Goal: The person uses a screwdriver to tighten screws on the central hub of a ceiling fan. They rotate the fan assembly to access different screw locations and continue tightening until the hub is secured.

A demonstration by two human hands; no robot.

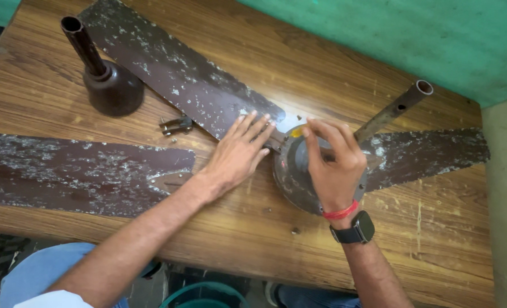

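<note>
**A:** Two hands are on a ceiling fan that lies in pieces on the wooden worktop (65, 74), seen from the head camera. What is each one doing?

**B:** The left hand (236, 154) lies flat, fingers spread, pressing the inner end of the far blade (173, 71) where it meets the fan motor (299, 177). It grasps nothing. The right hand (336, 165) is over the top of the motor, its grip narrow, fingertips pinched as though on something small. I cannot tell what.

**A:** Where does the motor sit?

**B:** Right of centre, toward the near edge. Its rod (393, 111) slants up to the far right, and another blade (430, 151) runs off to the right.

**A:** Which step would you call it?

**B:** I judge a blade fixing at the hub is being worked by hand. The next move would call for the blade kept steady while the fingers turn.

**A:** Anything else about?

**B:** A loose blade (76, 171) lies at the left, a dark cup with a tube (108, 80) stands far left, and a small metal bracket (176, 125) lies beside the far blade.

**A:** What is hidden?

**B:** The right hand covers the hub's top. The left blade is cut off by the frame.
</note>
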